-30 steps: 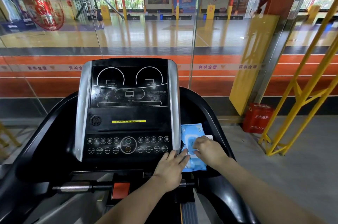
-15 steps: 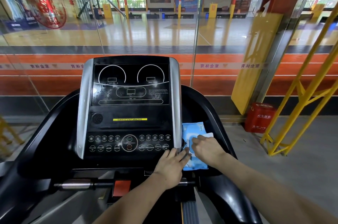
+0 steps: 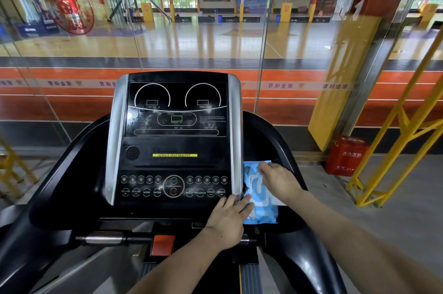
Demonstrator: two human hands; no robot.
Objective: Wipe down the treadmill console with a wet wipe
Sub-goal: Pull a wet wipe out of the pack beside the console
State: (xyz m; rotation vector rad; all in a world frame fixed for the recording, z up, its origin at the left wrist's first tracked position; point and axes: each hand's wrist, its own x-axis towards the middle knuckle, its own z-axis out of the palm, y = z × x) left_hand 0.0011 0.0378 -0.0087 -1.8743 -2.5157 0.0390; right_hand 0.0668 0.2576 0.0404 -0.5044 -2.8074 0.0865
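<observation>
The black treadmill console [image 3: 175,125] with silver side strips stands in front of me, its display dark and smudged. A blue wet wipe pack [image 3: 262,212] lies on the tray to the right of the button panel. My left hand [image 3: 230,219] lies flat on the pack's near left corner and presses it down. My right hand [image 3: 278,181] covers the pack's far end with its fingers curled at the far edge. A white flap outline [image 3: 255,185] shows between the hands. No loose wipe is in view.
Black handrails [image 3: 278,140] curve around both sides of the console. A red safety key block [image 3: 163,244] sits below it. A glass wall stands just behind the console. A red box [image 3: 347,157] and a yellow metal frame [image 3: 393,149] are on the floor to the right.
My right hand has slid from the middle of the pack to its far end. My left hand stays on the near corner. The view has shifted slightly.
</observation>
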